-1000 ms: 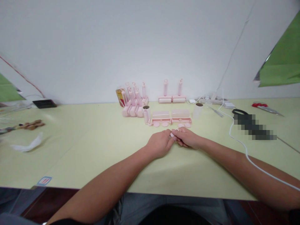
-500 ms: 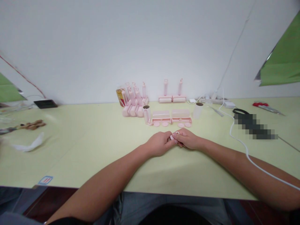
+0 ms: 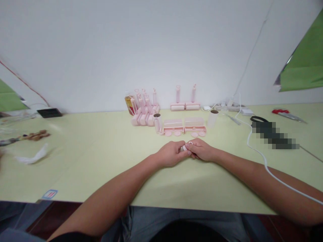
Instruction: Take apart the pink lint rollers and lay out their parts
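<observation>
Both hands meet over the table in front of the pink lint roller parts. Between them is a pale pink lint roller handle [image 3: 184, 147], mostly covered by fingers, with a small ring at its right end. My left hand [image 3: 171, 154] is closed round its left part, the thumb pointing right. My right hand [image 3: 202, 150] pinches the ring end. Just beyond lie two open pink roller cases [image 3: 173, 129] with clear lids and round pink end caps [image 3: 195, 134] before them. A sticky paper roll [image 3: 212, 119] stands upright to the right, and another roll [image 3: 157, 116] to the left.
Assembled pink lint rollers [image 3: 143, 118] stand grouped at the back left, two more [image 3: 177, 107] by the wall. A white cable [image 3: 262, 155] crosses my right forearm. Red-handled scissors [image 3: 280, 111] lie far right; a phone-like black object [image 3: 49, 112] is far left.
The hands stay joined on the handle in nearly the same place. A little more of its pale surface shows between the fingers.
</observation>
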Demonstrator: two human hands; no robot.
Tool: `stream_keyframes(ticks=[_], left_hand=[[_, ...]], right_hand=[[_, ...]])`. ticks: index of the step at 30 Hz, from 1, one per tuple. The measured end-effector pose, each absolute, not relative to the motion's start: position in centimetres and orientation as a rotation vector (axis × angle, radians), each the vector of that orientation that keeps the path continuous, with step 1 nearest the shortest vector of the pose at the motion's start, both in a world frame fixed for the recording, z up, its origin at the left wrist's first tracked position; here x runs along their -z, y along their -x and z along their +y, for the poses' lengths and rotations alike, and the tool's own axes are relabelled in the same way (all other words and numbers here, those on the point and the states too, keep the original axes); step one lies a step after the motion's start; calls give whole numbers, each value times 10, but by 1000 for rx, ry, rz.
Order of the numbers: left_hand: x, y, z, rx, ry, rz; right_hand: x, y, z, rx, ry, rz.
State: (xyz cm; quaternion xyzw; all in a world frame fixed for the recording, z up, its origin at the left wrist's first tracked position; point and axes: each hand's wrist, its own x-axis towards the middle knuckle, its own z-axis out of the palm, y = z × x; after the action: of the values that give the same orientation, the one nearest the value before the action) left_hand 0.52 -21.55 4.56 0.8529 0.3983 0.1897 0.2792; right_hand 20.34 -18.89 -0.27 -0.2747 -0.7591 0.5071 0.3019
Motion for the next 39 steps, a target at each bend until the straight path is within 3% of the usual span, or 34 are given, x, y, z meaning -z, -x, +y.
stream_keyframes(ticks=[20,25,39], left_hand=[[-40,-4,-212,-579,-2213,867],[-43,-2,-215,-515,-2260,959],[-45,4,-212,-679,-2128,1064]], right_hand=[[3,-207,-183,-1497,720,-1910],[0,-211,-178,-1238,797,-1923],[-26,-274,-142,27,1346,-1513]])
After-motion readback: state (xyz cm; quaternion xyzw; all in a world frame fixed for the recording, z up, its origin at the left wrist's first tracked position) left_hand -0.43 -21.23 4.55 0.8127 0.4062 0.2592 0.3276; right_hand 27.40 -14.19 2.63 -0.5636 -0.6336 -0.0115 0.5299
